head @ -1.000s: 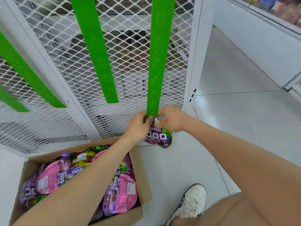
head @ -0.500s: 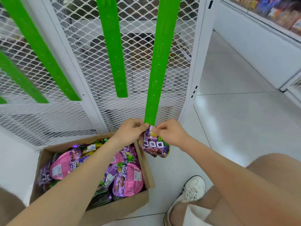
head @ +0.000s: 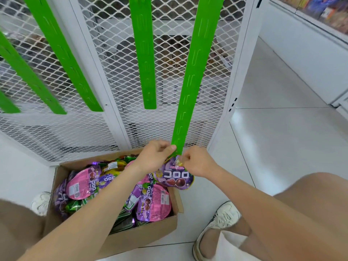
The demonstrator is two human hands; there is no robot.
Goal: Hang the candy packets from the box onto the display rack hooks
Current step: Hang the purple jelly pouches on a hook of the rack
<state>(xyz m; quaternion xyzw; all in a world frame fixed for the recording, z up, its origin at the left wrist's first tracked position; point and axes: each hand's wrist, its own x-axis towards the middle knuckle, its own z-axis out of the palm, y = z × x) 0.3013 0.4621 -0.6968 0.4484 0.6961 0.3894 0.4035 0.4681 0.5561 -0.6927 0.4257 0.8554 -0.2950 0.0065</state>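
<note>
Head camera: crouched lower than a moment ago, my left hand still pinches the green strip at its bottom end, my right hand the purple packet just below.

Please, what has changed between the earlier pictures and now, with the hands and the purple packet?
Little. The left hand moved up slightly from the purple packet's top to pinch the green strip's lower end. The right hand still pinches the packet just below the strip. The box and its packets stayed put.
</note>
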